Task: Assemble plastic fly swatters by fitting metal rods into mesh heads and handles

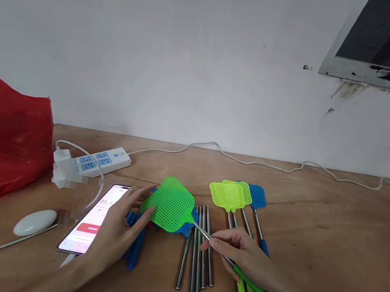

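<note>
From my seat far away, I see the two hands well apart. The right hand (245,255) pinches the thin metal stick of a green fly swatter (170,203). The left hand (119,223) has its thumb at the edge of the green swatter's flat head; I can't tell if it grips it. The green head is in the middle, over some blue heads (185,229). Shiny metal rods (197,262) lie under its stick on the tabletop (334,231). Blue handles (135,251) lie by the left hand, next to a lit phone (81,234). Yellow swatters (226,195) and a blue swatter (257,196) lie near the right hand.
</note>
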A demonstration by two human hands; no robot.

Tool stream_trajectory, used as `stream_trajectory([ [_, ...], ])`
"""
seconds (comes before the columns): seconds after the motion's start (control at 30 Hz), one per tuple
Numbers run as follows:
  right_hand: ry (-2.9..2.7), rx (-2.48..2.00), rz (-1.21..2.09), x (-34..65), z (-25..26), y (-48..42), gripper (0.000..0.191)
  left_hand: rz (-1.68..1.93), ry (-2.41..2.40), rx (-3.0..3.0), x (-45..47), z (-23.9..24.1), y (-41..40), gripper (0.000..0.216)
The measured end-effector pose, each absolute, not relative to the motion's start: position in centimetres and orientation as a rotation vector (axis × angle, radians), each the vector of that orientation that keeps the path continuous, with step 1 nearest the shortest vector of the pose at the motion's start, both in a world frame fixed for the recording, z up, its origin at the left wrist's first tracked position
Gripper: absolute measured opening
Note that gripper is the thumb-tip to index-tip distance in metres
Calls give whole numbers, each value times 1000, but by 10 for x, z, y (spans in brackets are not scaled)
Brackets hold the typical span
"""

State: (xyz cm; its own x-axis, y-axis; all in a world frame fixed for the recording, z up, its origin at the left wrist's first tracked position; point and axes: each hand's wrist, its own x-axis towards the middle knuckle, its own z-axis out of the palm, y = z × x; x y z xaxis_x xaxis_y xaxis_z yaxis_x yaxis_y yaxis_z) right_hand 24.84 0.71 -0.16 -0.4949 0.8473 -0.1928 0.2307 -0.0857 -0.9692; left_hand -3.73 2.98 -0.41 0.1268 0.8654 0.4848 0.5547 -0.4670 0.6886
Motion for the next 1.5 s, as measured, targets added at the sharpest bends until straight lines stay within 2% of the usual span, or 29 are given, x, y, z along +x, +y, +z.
stream_trajectory([
  [0.37,-1712,-1134,1625,247,-1,4,51,1221,1254,1798,-37,-6,32,45],
  [0.6,-1730,-1133,1631,245,0,1,52,1182,1206,1777,-30,-1,23,35],
  [1.23,-1755,-1143,1645,244,0,0,52,1093,1212,1707,-25,-5,12,34],
  [1.5,-1751,-1146,1637,243,2,-2,52,1072,1241,1703,-25,-3,11,40],
])
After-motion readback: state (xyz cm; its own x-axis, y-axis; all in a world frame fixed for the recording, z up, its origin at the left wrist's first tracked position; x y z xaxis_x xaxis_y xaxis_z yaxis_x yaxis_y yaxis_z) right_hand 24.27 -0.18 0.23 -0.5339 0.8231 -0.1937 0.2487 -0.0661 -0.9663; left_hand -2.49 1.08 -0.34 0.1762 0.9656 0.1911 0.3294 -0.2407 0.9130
